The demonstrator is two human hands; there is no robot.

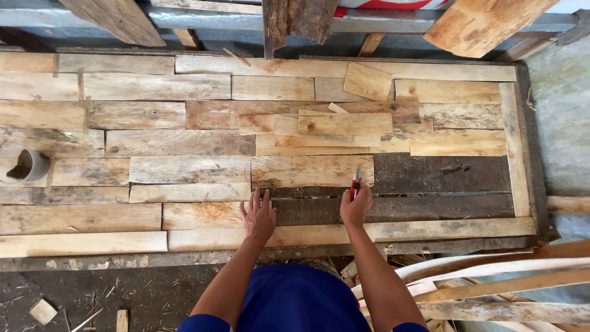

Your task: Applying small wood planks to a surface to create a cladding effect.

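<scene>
Many wooden slats [178,142] of uneven length and colour lie side by side on a large dark panel [442,175], filling most of it; I note the left end runs out of view. A bare dark patch stays uncovered at the lower right, bounded by a long pale strip [405,230] along the near edge. Loose offcuts [344,126] lie stacked at odd angles near the upper middle, overlapping so that I cannot count them. Planks [485,21] above are cut off by the top edge. Bent pale strips [491,270] lie at lower right, partly hidden behind my right forearm. A grey cup [21,165] sits at the far left, its contents dark and unclear.

My left hand [258,216] rests flat on the panel, fingers spread and released, just below a pale slat [312,171]. My right hand [356,206] is clenched around a red-handled tool [356,179]; its tip touches the lower edge of that slat. The tool's kind I cannot make out.
</scene>
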